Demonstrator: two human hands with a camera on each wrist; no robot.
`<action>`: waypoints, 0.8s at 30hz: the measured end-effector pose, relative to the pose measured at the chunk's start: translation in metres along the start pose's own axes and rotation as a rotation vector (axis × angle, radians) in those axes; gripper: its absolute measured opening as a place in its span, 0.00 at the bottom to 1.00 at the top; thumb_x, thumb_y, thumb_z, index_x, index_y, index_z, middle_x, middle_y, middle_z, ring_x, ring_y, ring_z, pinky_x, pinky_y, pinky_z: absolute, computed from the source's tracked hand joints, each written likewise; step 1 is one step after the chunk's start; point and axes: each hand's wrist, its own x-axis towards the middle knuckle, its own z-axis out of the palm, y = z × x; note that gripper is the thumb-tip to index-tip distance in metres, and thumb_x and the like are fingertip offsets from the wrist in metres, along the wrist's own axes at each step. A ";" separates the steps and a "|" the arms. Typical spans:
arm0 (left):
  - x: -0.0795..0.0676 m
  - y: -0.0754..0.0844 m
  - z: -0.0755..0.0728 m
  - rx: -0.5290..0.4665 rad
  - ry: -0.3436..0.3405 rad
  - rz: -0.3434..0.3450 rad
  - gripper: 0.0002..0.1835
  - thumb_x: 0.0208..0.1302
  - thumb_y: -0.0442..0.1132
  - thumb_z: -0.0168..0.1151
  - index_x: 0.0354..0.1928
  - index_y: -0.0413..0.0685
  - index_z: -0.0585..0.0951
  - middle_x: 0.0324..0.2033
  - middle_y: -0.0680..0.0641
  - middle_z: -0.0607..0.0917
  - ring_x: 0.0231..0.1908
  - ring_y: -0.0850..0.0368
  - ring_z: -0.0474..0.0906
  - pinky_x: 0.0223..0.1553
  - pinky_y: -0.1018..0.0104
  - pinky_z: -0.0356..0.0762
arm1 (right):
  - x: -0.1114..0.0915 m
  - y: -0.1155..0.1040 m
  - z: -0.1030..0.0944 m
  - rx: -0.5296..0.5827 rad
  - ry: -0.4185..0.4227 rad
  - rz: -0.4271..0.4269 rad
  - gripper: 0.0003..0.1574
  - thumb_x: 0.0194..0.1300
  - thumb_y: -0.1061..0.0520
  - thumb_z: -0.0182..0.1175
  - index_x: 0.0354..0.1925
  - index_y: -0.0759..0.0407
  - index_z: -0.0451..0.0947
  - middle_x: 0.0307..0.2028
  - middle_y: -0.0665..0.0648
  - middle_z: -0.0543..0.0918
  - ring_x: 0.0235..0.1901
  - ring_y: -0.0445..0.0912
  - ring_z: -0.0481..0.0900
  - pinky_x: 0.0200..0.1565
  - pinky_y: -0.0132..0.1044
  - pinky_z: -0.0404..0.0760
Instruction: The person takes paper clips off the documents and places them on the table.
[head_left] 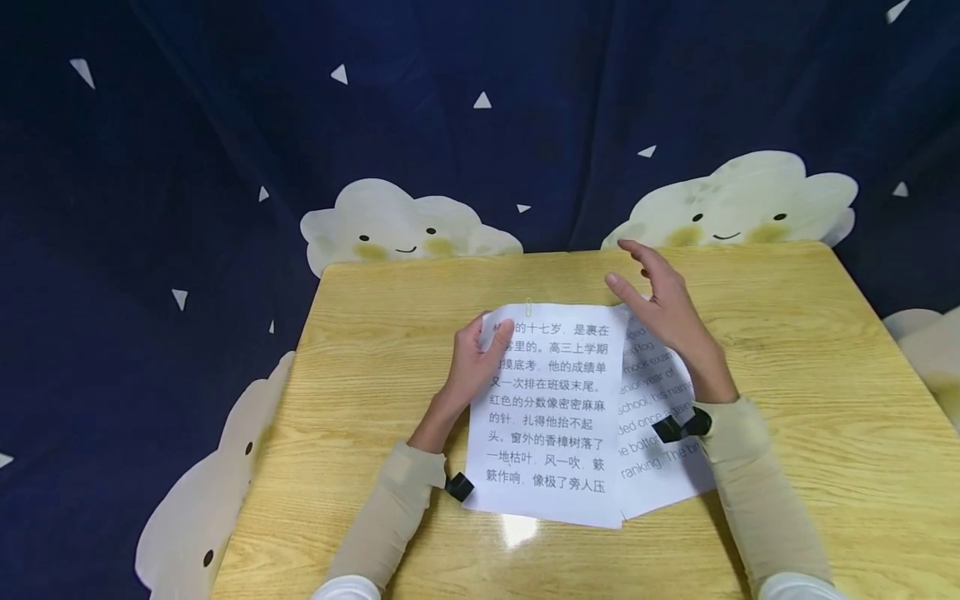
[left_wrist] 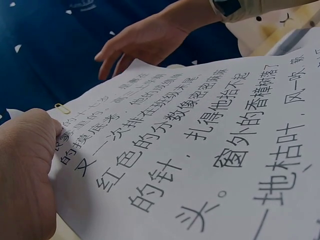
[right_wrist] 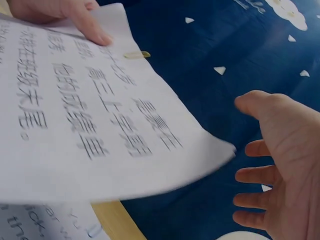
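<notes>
My left hand (head_left: 477, 358) grips the upper left edge of a white sheet of paper (head_left: 551, 400) printed with large Chinese text, thumb on the front and fingers behind. A yellow paper clip (head_left: 528, 307) sits on its top edge, close to the thumb in the left wrist view. Beyond the sheet's upper right corner, my right hand (head_left: 663, 312) is raised with fingers spread and loosely bent. In the right wrist view a gap shows between that hand (right_wrist: 290, 155) and the paper corner. A second sheet with English text (head_left: 656, 429) lies lower, partly covered by the first.
The wooden table (head_left: 360, 350) spreads out around the papers. Behind it hangs a dark blue curtain (head_left: 420, 100) with white triangles and smiling clouds. Black straps (head_left: 682, 425) circle the wrists.
</notes>
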 end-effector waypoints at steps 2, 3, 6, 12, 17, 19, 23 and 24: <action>0.000 0.001 0.001 -0.002 -0.012 -0.003 0.13 0.80 0.40 0.58 0.51 0.37 0.83 0.29 0.39 0.86 0.22 0.52 0.81 0.21 0.66 0.79 | -0.001 -0.002 0.004 -0.030 -0.017 -0.018 0.40 0.74 0.46 0.63 0.77 0.56 0.65 0.78 0.59 0.64 0.77 0.60 0.59 0.72 0.69 0.59; 0.000 0.001 0.001 -0.003 -0.016 -0.006 0.13 0.80 0.41 0.58 0.51 0.37 0.83 0.29 0.39 0.86 0.22 0.52 0.81 0.21 0.66 0.79 | -0.001 -0.003 0.006 -0.040 -0.022 -0.028 0.41 0.72 0.46 0.64 0.77 0.56 0.66 0.79 0.59 0.62 0.79 0.59 0.56 0.73 0.70 0.55; 0.000 0.002 0.003 0.002 -0.030 -0.007 0.14 0.80 0.43 0.58 0.51 0.38 0.83 0.28 0.39 0.86 0.21 0.51 0.81 0.20 0.65 0.79 | -0.001 -0.005 0.011 -0.063 -0.033 -0.058 0.42 0.69 0.47 0.67 0.76 0.57 0.68 0.82 0.58 0.55 0.82 0.56 0.45 0.76 0.71 0.45; -0.001 0.005 0.004 0.001 -0.040 -0.010 0.13 0.80 0.42 0.58 0.51 0.38 0.83 0.28 0.39 0.86 0.21 0.50 0.81 0.20 0.65 0.79 | -0.003 -0.011 0.020 -0.081 -0.061 -0.101 0.41 0.67 0.48 0.69 0.73 0.57 0.71 0.82 0.58 0.54 0.82 0.56 0.39 0.76 0.70 0.41; -0.002 0.008 0.007 -0.002 -0.055 -0.026 0.13 0.80 0.40 0.58 0.53 0.38 0.83 0.30 0.39 0.87 0.21 0.49 0.82 0.20 0.64 0.80 | -0.006 -0.020 0.027 -0.105 -0.091 -0.127 0.35 0.66 0.48 0.70 0.67 0.58 0.77 0.81 0.60 0.57 0.81 0.59 0.43 0.75 0.71 0.44; -0.003 0.008 0.008 0.002 -0.059 -0.032 0.12 0.80 0.39 0.58 0.54 0.38 0.83 0.30 0.39 0.87 0.21 0.49 0.82 0.20 0.65 0.80 | -0.006 -0.021 0.030 -0.115 -0.091 -0.151 0.33 0.64 0.49 0.71 0.64 0.59 0.79 0.80 0.61 0.59 0.80 0.60 0.45 0.75 0.70 0.46; -0.004 0.010 0.009 0.025 -0.056 -0.046 0.12 0.80 0.37 0.57 0.55 0.37 0.83 0.30 0.38 0.87 0.22 0.47 0.82 0.20 0.66 0.80 | -0.007 -0.022 0.037 -0.125 -0.093 -0.211 0.28 0.63 0.52 0.72 0.60 0.59 0.81 0.77 0.64 0.63 0.78 0.62 0.50 0.73 0.69 0.50; -0.004 0.011 0.009 0.028 -0.053 -0.049 0.12 0.80 0.37 0.57 0.55 0.36 0.82 0.30 0.37 0.87 0.22 0.46 0.82 0.20 0.67 0.80 | -0.007 -0.022 0.039 -0.127 -0.096 -0.225 0.27 0.63 0.53 0.72 0.59 0.59 0.81 0.76 0.64 0.64 0.78 0.62 0.51 0.72 0.69 0.51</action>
